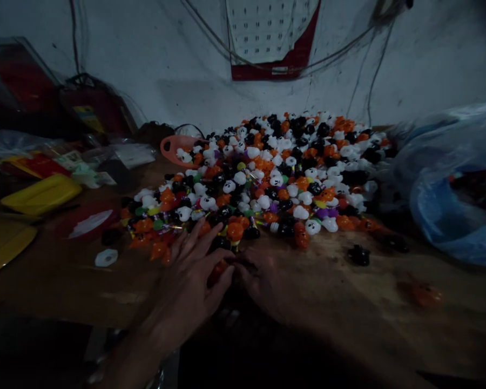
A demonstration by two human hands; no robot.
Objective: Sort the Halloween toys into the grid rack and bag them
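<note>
My left hand (190, 270) reaches over the near edge of a pile of small plastic figures (267, 173) in white, black and orange. Its thumb and index finger close around an orange plastic figure (217, 272), while the other fingers stretch forward over the pile. Opposite it, my right hand (265, 278) is closed, with its thumb and fingertips meeting the left fingertips. Whatever the right fingers pinch is dark and hidden. An orange pumpkin-like figure (235, 231) lies just beyond both hands. Some figures in the pile have ghost or skull faces.
An orange scoop (174, 151) is partly buried at the pile's left. A yellow tray (42, 194) and a red dish (79, 229) stand left. On the right are a blue plastic bag (441, 210), a loose black piece (358, 255) and an orange figure (425, 295).
</note>
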